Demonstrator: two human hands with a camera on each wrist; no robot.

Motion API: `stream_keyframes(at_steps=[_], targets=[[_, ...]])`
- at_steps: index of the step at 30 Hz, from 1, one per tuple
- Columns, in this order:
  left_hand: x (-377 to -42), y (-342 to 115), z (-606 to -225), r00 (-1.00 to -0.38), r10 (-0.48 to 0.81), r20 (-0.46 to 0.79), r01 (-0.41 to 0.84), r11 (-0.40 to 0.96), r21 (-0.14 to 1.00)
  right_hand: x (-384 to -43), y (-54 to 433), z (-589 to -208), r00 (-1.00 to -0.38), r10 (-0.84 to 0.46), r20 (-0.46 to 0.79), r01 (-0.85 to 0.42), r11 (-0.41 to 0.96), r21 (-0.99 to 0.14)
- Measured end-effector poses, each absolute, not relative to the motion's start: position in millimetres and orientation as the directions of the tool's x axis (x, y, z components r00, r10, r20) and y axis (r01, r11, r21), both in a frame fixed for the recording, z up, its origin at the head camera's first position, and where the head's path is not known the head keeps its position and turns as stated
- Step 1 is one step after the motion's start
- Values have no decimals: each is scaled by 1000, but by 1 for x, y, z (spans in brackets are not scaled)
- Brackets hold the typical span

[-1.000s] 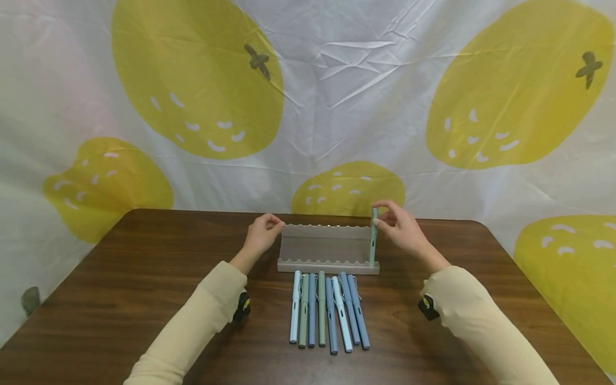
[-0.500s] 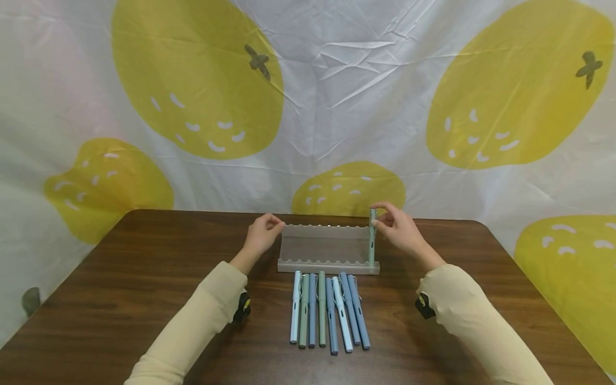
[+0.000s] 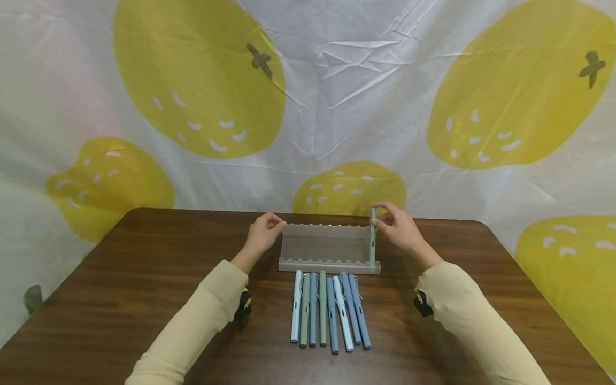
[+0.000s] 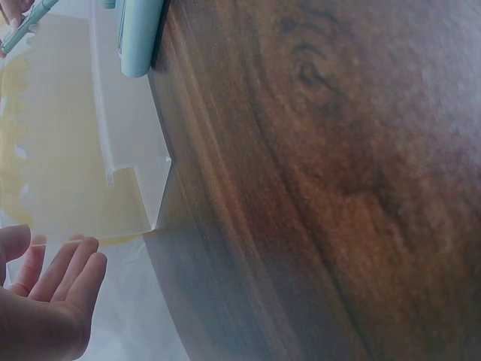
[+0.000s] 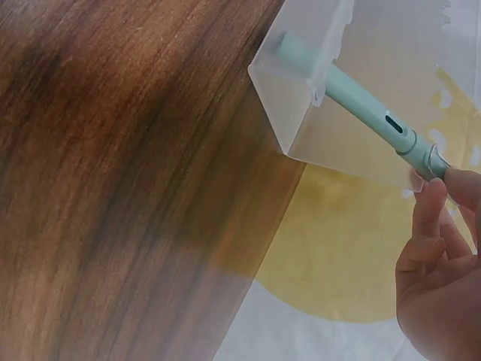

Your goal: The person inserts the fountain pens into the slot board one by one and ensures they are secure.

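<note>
A translucent pen rack [image 3: 317, 247] with scalloped front and back edges stands near the table's far side. My left hand [image 3: 262, 236] pinches its upper left corner between thumb and index finger; the other fingers [image 4: 84, 277] stay loosely bent. At the rack's right end, a mint-green capped pen [image 3: 372, 243] leans in a notch, its lower end behind the front lip. My right hand [image 3: 401, 231] holds that pen near its top. In the right wrist view, the pen's barrel window [image 5: 394, 123] shows, while the fingers partly cover the cap.
Several capped pens lie side by side in front of the rack, among them a pale blue pen [image 3: 295, 307], a green pen [image 3: 323, 310] and a darker blue pen [image 3: 360, 315]. Behind the wooden table [image 3: 168, 278] hangs a lemon-printed cloth [image 3: 317, 117].
The right hand and the mint-green pen have shifted slightly left, and the pen stands a little straighter. My left hand keeps its hold on the rack; the lying pens have not moved.
</note>
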State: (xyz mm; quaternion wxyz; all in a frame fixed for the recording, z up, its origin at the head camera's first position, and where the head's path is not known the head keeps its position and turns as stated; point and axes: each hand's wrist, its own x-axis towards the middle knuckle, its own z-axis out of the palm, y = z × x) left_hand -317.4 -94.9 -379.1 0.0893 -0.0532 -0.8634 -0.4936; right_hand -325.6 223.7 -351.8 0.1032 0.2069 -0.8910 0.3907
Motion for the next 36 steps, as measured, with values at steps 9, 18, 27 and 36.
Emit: stream_keyframes(at_steps=[9,18,27,36], targets=[[-316,-94,-379,-979,6,202,178,501,847,-325,224,-351,-883,-305,356,-468,605,-644],[-316,-94,-378,-978,-5,210,179,506,844,-326,224,-352,-887,-293,358,-462,615,-639],[-316,-94,-379,-979,-4,206,176,502,847,-323,226,-352,-893,-275,356,-447,620,-644],[-316,-94,-379,-979,-2,204,176,503,846,-319,229,-346,-864,-221,452,-482,621,-618]])
